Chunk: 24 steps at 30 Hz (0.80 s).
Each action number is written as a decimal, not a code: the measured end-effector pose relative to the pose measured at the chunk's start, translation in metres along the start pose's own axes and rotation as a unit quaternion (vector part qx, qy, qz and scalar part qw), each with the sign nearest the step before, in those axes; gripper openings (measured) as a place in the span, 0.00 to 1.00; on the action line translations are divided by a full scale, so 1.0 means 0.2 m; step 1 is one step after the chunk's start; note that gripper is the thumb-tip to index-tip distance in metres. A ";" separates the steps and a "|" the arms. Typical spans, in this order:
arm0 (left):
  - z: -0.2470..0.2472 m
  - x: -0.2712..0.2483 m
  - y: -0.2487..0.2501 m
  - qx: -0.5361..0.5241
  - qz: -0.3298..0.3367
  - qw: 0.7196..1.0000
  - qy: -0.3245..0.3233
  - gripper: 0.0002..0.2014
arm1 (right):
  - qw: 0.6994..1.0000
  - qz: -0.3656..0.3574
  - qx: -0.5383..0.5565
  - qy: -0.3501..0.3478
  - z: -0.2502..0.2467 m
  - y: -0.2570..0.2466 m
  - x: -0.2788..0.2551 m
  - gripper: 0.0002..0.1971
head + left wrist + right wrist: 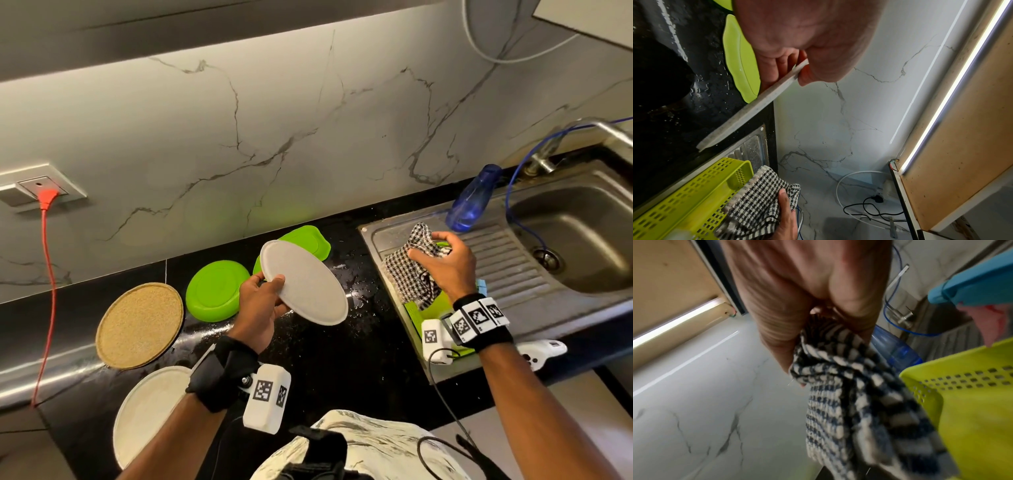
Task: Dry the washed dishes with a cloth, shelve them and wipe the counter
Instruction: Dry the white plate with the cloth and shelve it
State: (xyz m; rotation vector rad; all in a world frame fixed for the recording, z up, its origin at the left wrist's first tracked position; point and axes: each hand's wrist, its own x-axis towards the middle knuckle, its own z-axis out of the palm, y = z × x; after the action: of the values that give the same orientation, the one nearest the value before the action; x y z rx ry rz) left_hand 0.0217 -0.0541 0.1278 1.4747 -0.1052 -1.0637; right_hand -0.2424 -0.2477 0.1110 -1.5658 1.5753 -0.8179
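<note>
Speckled grey-white round plate point(305, 282), matt, shallow-rimmed, held tilted above the wet black counter point(342, 359) near its middle, clear of the surface. Left hand point(258, 315) is closed on the plate's near edge, thumb on top and fingers beneath; the rim pinch is confirmed in the left wrist view point(754, 105). Black-and-white checked cloth point(416, 270), woven, bunched, is gripped by the right hand point(445, 265), fingers curled round it, above the steel drainboard point(513, 274) at the sink's left side. Perforated lime-green basket point(684, 203) is seen on the drainboard just below the cloth. Two lime-green plates point(217, 289) lie toward the counter's back edge; a tan round plate point(140, 325) and a white plate point(147, 411) lie toward its front left. Blue bottle point(474, 198) lies at the drainboard's back edge. No readable writing is seen; only square black-and-white coded markers on the wrist bands
</note>
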 end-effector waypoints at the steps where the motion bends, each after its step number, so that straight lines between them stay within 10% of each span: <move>1: 0.00 0.00 0.00 0.000 0.000 1.000 0.000 0.17 | 0.999 -0.023 -0.028 0.014 0.00 -0.01 0.00 0.25; 13: -0.01 0.00 -0.01 -0.011 -0.008 1.000 0.000 0.18 | 0.964 -0.057 -0.228 0.120 0.07 0.10 0.05 0.15; 24: -0.04 0.00 -0.02 -0.020 -0.009 1.000 -0.008 0.17 | 0.952 -0.071 -0.285 -0.087 0.44 0.38 -0.10 0.15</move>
State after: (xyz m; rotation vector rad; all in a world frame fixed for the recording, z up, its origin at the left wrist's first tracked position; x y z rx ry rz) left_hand 0.0257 -0.0475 0.1228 1.4337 -0.0820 -1.0863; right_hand -0.2071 -0.2183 0.0023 -2.1129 1.6666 -0.2845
